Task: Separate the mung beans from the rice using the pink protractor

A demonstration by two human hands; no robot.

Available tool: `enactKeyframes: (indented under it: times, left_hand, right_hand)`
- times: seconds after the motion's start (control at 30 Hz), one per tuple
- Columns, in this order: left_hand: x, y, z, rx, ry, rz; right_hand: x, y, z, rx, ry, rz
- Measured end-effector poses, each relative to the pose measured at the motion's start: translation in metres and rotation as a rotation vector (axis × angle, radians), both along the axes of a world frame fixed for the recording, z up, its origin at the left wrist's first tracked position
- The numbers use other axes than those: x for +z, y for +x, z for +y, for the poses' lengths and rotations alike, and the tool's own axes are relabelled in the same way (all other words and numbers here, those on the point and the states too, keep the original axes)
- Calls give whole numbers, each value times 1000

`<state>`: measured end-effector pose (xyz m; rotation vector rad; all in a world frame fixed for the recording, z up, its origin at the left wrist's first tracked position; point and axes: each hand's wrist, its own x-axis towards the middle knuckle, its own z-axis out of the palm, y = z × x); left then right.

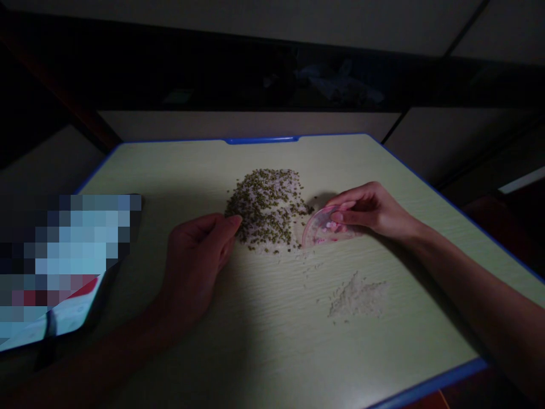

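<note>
A mixed pile of green mung beans and white rice grains (272, 207) lies spread in the middle of the table. At its left edge is my left hand (198, 258), thumb pressed against curled fingers; whatever may be between them is hidden. To the right of the pile, my right hand (374, 213) pinches a clear, pink-tinted protractor (317, 230) between thumb and fingers. The protractor's curved edge faces the pile, close to its right side. Nearer to me sits a small heap of rice (360, 298), with a few loose grains scattered between it and the pile.
The pale wood-grain folding table (272, 341) has a blue rim and a blue handle (261, 140) at its far edge. On the left stands a tablet-like device (68, 318) with a lit, partly pixelated screen. Behind the table is a dark-and-light panelled surface (255, 125).
</note>
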<state>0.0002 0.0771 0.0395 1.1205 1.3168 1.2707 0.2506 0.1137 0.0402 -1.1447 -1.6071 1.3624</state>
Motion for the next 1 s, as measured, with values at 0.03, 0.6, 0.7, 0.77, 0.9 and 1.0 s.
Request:
enactKeyframes:
  times: [0.03,0.6,0.7,0.77,0.9,1.0]
  left_hand:
    - [0,0,0,0,2,-1]
    - [2,2,1,12,-28,-6]
    - [2,1,0,9,-20,3]
    - [1,1,0,7,-15,19]
    - [-1,0,0,12,-23,14]
    - [0,1,1,18,-23,7]
  right_hand:
    - [0,-1,0,-19,5,11]
    - [-1,-4,1,-12,17,12]
    - [0,-2,2,15,19,13]
    - [0,0,2,29,14,9]
    - [-2,2,2,72,5,3]
    - [-3,2,1,85,0,-3]
